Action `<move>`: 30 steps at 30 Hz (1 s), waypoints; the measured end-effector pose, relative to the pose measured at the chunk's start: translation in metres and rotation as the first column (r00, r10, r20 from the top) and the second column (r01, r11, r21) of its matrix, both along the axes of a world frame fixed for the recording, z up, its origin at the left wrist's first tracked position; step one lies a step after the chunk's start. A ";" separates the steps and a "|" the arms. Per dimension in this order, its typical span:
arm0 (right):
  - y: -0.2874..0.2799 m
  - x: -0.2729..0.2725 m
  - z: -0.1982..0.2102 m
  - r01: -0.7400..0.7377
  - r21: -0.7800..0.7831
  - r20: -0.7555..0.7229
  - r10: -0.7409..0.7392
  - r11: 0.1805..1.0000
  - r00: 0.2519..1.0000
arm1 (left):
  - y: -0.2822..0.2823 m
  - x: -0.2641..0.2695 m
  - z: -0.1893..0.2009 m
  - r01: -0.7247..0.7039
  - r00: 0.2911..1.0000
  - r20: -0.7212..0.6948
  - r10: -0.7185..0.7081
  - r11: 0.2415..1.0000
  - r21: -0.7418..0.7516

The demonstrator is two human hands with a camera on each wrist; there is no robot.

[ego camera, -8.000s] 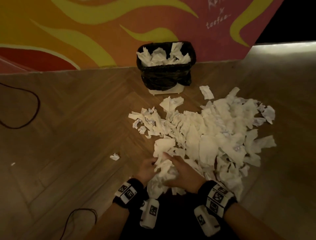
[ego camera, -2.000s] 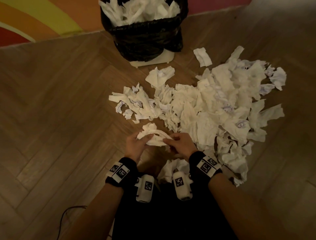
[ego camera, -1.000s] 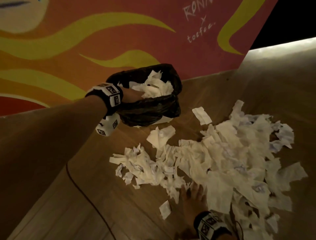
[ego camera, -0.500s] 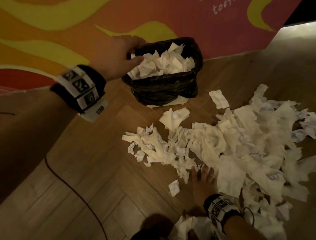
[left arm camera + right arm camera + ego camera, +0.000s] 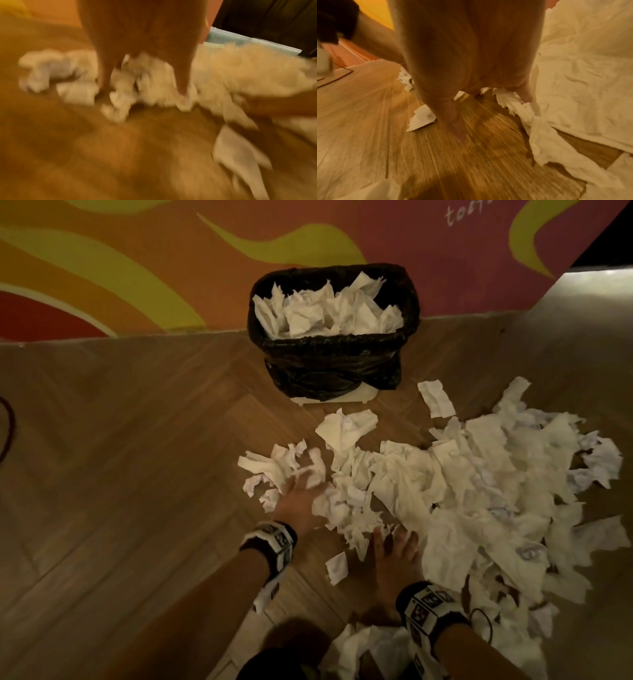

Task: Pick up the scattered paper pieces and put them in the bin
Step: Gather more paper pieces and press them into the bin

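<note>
A big heap of torn white paper pieces [image 5: 462, 491] covers the wooden floor right of centre. The bin [image 5: 334, 364], lined with a black bag and heaped with paper, stands against the painted wall. My left hand [image 5: 301, 491] reaches with spread fingers into the small pile at the heap's left edge; motion blur hides whether it grips anything. In the left wrist view its fingers [image 5: 183, 83] point down into the crumpled pieces [image 5: 120, 97]. My right hand [image 5: 394, 556] lies flat on the floor at the heap's near edge, fingers straight and touching paper [image 5: 522, 102]. A single scrap [image 5: 337, 566] lies between my hands.
Bare herringbone floor [image 5: 137, 474] stretches to the left. A dark cable [image 5: 8, 419] loops at the far left edge. More paper [image 5: 370, 648] lies close to my body. The orange and yellow wall [image 5: 137, 268] runs behind the bin.
My left hand has left the bin's rim and come down to the pile's left edge. The right hand has stayed flat on the floor. The bin holds more paper than eight seconds ago.
</note>
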State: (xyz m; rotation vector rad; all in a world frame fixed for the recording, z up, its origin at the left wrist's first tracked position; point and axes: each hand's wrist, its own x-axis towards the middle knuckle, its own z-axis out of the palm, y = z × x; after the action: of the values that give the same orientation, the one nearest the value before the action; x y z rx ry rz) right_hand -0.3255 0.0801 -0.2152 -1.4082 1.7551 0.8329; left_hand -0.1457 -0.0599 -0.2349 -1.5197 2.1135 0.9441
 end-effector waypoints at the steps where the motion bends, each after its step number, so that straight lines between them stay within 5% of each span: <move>1: 0.000 0.001 0.000 -0.001 0.002 -0.002 0.001 1.000 1.000 | 0.008 -0.002 0.000 -0.023 0.999 -0.051 0.020 0.997 -0.070; 10: -0.004 0.001 0.001 0.024 0.033 0.012 -0.025 0.999 1.000 | 0.009 0.010 0.031 -0.146 0.927 -0.350 0.136 0.989 -0.005; 17: -0.003 -0.001 0.004 0.014 0.025 0.025 -0.015 1.000 1.000 | -0.035 0.016 0.130 -0.362 0.748 -0.578 0.326 0.931 0.056; 22: -0.002 0.001 0.000 0.030 0.006 0.009 -0.030 1.000 1.000 | -0.083 -0.001 0.209 -0.383 0.597 -0.774 0.208 0.922 -0.048; 25: -0.002 0.000 0.000 0.047 -0.030 0.009 -0.047 0.998 0.999 | -0.129 -0.028 0.245 -0.435 0.643 -0.762 0.075 0.855 -0.283; 28: 0.001 0.001 -0.006 0.066 -0.055 -0.014 -0.067 0.996 0.998 | -0.185 -0.050 0.250 -0.382 0.808 -0.589 0.000 0.761 -0.524; 30: 0.001 0.001 -0.008 0.088 -0.084 -0.002 -0.088 0.993 0.996 | -0.211 -0.059 0.237 -0.216 0.911 -0.411 -0.031 0.814 -0.539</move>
State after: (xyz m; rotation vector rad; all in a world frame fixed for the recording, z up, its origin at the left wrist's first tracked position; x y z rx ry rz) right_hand -0.3243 0.0806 -0.2237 -1.3723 1.8615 0.7242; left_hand -0.2046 -0.2709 0.0018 -1.8458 2.8402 0.7210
